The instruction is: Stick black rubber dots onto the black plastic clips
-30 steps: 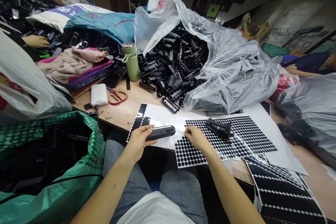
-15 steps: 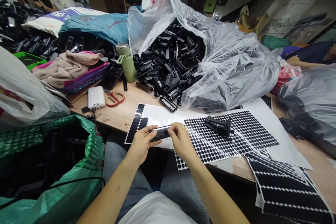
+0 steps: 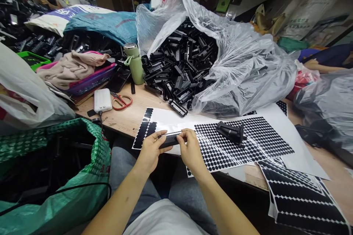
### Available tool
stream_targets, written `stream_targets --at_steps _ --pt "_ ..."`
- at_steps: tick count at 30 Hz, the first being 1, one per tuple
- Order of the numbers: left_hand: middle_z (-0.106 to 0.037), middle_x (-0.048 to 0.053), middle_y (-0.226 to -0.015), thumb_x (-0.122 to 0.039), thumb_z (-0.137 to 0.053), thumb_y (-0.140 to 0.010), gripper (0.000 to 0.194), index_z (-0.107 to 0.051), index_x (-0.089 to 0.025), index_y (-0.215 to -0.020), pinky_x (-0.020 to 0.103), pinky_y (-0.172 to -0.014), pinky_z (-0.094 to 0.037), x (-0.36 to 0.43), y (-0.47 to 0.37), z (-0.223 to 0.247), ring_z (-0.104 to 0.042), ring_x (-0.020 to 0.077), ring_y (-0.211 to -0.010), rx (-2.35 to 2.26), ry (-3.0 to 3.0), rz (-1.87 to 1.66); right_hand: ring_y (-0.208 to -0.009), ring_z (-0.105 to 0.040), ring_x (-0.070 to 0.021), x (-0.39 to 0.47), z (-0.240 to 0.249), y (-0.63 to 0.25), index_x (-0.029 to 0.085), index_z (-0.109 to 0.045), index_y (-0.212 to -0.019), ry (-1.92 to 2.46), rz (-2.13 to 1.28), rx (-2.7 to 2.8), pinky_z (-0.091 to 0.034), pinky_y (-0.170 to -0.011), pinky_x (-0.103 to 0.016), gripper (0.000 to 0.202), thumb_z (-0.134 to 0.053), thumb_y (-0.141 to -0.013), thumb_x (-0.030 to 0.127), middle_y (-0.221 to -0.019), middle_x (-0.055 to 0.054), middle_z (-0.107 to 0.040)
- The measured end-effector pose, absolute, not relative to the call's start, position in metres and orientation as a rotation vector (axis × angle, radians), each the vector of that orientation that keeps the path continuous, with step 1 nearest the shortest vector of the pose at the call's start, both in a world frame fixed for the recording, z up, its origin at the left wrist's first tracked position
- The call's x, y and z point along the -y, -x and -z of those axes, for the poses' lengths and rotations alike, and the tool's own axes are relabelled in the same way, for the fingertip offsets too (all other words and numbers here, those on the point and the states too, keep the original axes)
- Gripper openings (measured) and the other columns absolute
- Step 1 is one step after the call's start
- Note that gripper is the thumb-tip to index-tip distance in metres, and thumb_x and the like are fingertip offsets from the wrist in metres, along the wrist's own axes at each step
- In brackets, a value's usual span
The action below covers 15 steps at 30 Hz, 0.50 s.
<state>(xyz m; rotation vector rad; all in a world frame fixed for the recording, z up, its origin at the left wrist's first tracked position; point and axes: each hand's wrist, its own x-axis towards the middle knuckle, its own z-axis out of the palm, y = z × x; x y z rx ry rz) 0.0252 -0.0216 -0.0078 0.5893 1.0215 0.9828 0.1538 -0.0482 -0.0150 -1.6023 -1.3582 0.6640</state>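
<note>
Between my hands, just over the table's front edge, is a small black ribbed plastic part [image 3: 170, 139] with a pale strip along its upper side. My left hand [image 3: 150, 150] grips its left end between thumb and fingers. My right hand [image 3: 190, 149] pinches its right end, the fingertips partly hiding it. Under and behind the hands lies a white sheet with black stickers [image 3: 143, 128], mostly peeled bare. To the right is a sheet of round black stickers [image 3: 264, 136], with a black plastic bracket-like piece [image 3: 231, 133] resting on it.
A clear plastic bag [image 3: 248, 69] spills many black plastic parts [image 3: 179, 68] onto the table. Left of it stand a green bottle [image 3: 135, 66], red-handled scissors [image 3: 121, 102] and a white power bank [image 3: 103, 100]. A green sack [image 3: 93, 169] sits low left. Other people are at the far edges.
Both hands keep hold of the black part in nearly the same pose. The whole view has shifted slightly.
</note>
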Motion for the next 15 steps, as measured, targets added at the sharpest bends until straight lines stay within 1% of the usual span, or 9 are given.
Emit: stream_targets --at_steps 4,7,11,15 --pt "-0.063 0.008 -0.085 -0.014 -0.061 -0.072 0.021 -0.059 -0.01 -0.092 0.034 -0.063 -0.057 0.021 -0.021 0.01 -0.063 0.0183 -0.077 -1.014 -0.582 -0.999 -0.094 -0.048 -0.0191 0.046 0.019 -0.148 0.02 -0.05 -0.077 1.596 -0.635 1.331 -0.039 -0.085 -0.036 0.008 -0.045 -0.083 0.021 -0.097 -0.007 -0.048" --pt "-0.063 0.009 -0.087 -0.015 -0.062 -0.071 0.02 -0.059 -0.011 -0.091 0.036 -0.065 -0.057 0.021 -0.014 0.009 -0.063 0.0196 -0.081 -1.018 -0.575 -1.034 -0.096 -0.046 -0.0192 0.041 0.02 -0.145 0.02 -0.048 -0.083 1.584 -0.557 1.283 -0.038 -0.085 -0.036 0.004 -0.047 -0.082 0.024 -0.099 -0.007 -0.047" --pt "-0.063 0.008 -0.089 -0.016 -0.064 -0.07 0.021 -0.06 -0.012 -0.09 0.038 -0.067 -0.057 0.021 -0.008 0.002 -0.062 0.0203 -0.084 -1.005 -0.583 -1.082 -0.101 -0.045 -0.0209 0.035 0.016 -0.148 0.021 -0.046 -0.095 1.617 -0.48 1.169 -0.038 -0.083 -0.037 0.018 -0.048 -0.082 0.033 -0.105 -0.008 -0.047" --pt "-0.062 0.007 -0.088 -0.02 -0.066 -0.067 0.023 -0.06 -0.012 -0.089 0.04 -0.069 -0.056 0.023 -0.001 -0.013 -0.061 0.02 -0.083 -1.038 -0.648 -1.126 -0.103 -0.046 -0.0214 0.032 0.012 -0.156 0.021 -0.045 -0.101 1.629 -0.619 1.112 -0.04 -0.079 -0.035 0.028 -0.045 -0.083 0.042 -0.109 -0.009 -0.049"
